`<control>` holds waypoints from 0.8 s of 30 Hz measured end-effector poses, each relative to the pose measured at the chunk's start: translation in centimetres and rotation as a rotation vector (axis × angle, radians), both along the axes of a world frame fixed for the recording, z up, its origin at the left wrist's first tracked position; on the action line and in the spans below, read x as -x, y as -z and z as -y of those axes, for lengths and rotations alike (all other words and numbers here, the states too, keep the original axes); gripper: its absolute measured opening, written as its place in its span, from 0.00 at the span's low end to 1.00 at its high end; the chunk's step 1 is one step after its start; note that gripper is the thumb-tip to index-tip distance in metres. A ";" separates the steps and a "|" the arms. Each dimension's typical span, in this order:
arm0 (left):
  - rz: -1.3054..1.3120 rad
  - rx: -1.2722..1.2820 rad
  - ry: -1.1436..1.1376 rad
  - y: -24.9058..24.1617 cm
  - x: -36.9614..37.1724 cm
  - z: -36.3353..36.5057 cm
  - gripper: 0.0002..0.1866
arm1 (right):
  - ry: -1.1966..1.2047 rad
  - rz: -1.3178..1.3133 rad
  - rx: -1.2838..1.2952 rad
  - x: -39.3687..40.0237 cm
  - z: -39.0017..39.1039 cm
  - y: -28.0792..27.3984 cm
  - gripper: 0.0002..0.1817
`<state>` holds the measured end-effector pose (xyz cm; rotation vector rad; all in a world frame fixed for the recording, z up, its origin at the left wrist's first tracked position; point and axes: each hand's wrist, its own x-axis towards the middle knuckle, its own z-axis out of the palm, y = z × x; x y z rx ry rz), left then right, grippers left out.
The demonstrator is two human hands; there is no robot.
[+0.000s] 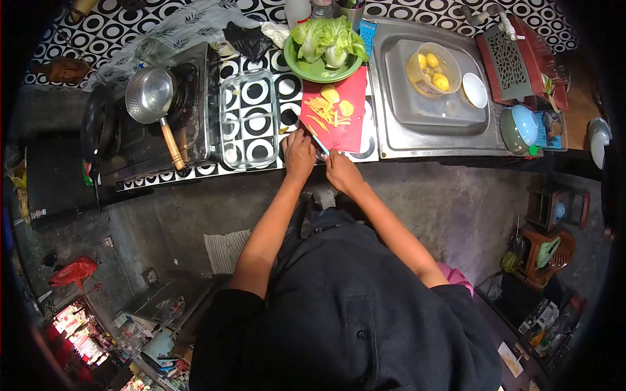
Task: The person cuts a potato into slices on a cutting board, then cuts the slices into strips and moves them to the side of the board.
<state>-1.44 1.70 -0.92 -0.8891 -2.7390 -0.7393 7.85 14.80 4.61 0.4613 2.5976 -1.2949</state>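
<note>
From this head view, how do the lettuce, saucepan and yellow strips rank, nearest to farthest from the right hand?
1. Yellow strips: on the red board, just ahead.
2. Lettuce: in the green bowl, farther ahead.
3. Saucepan: off left, at the stove.

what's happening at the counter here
The person's right hand holds what looks like a slim blue knife at the near edge of a red cutting board, with the left hand close to its far end. Thin yellow strips and larger yellow pieces lie farther back on the board. Whole-looking yellow pieces sit in a tub on the right.
</note>
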 end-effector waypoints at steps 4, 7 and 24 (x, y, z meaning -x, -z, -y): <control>0.002 -0.011 0.029 -0.2 0.1 0.2 0.08 | 0.003 0.021 0.005 0.2 -0.1 0.3 0.19; 0.004 0.000 0.054 -0.4 0.2 0.2 0.09 | 0.006 0.025 0.018 0.3 -0.1 0.5 0.20; 0.001 -0.023 0.091 -0.4 0.7 0.2 0.09 | -0.001 0.079 0.042 0.7 -0.3 0.1 0.20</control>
